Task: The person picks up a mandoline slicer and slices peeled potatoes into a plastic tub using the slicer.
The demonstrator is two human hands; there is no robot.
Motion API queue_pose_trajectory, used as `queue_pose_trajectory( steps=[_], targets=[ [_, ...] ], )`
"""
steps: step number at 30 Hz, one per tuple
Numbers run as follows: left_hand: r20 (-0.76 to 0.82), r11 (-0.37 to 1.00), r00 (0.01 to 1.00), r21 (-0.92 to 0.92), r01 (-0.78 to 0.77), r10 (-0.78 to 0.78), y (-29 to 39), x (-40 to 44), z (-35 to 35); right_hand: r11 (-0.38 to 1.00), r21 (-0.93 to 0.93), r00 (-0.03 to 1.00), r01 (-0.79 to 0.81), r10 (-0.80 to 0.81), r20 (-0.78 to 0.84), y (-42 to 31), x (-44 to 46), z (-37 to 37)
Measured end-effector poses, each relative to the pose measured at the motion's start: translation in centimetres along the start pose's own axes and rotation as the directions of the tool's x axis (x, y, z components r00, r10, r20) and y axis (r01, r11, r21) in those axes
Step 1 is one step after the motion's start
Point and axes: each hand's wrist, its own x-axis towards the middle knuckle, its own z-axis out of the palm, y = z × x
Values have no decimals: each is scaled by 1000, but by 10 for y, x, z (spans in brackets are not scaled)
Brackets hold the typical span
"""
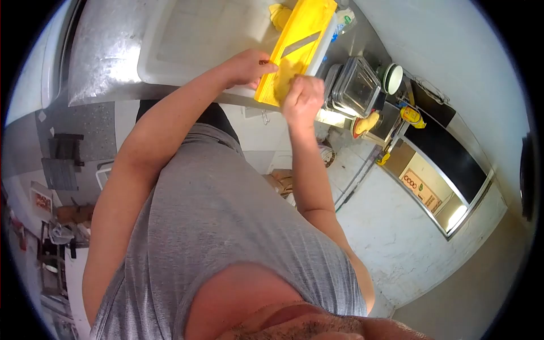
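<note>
A yellow mandoline slicer [309,25] with a slanted metal blade lies tilted over the right side of a large whitish tray [148,42]. My left hand [247,69] is closed at the slicer's left edge, near its lower end. On the slicer's lower part, below the blade, my right hand [304,97] is curled into a fist. Whatever is under its fingers is hidden. Just left of the slicer's top, a crumpled-looking yellow thing [279,17] rests in the tray; its kind is unclear.
The tray stands on a metal counter [107,42]. Right of the slicer are stacked clear rectangular containers [356,85], a white bowl [392,78] and a yellow packet [413,117]. A yellowish piece of food [366,123] sits nearby. A wall opening [436,181] is farther right.
</note>
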Motion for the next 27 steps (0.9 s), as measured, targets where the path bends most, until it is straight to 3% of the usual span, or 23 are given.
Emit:
queue_pose_trajectory(
  steps=[3, 4, 6, 8, 11, 12, 14, 19, 27],
  targets=[
    [-1, 1000, 1000, 8, 16, -16, 2, 0, 0, 995, -76, 997, 59, -62, -37, 34, 56, 20],
    [-7, 1000, 1000, 13, 21, -21, 2, 1, -1, 989, -144, 999, -34, 35, 3, 37, 79, 21],
    [-18, 1000, 999, 16, 27, -26, 2, 1, -1, 986, -158, 998, 44, -51, -40, 65, 123, 39],
    [-39, 999, 999, 15, 32, -31, 3, 1, -1, 912, -404, 991, 76, -114, -70, 113, 159, 66],
    [-41, 999, 999, 9, 34, -34, 5, 0, 2, 983, -181, 994, -15, -5, -106, 94, 162, 57],
    [-28, 1000, 999, 5, 25, -25, 6, -1, 0, 980, -165, 992, -109, 97, -80, 78, 146, 48],
    [0, 1000, 1000, 8, 12, -12, 5, -1, -1, 992, -111, 995, 66, -73, -64, 54, 104, 30],
    [-10, 999, 1000, 28, 22, -22, -2, 7, -3, 997, 69, 999, -42, 42, -3, 18, 16, 5],
    [-5, 1000, 1000, 8, -2, 2, -3, 6, -2, 998, -10, 998, 68, -68, -8, 9, -16, 5]
  ],
)
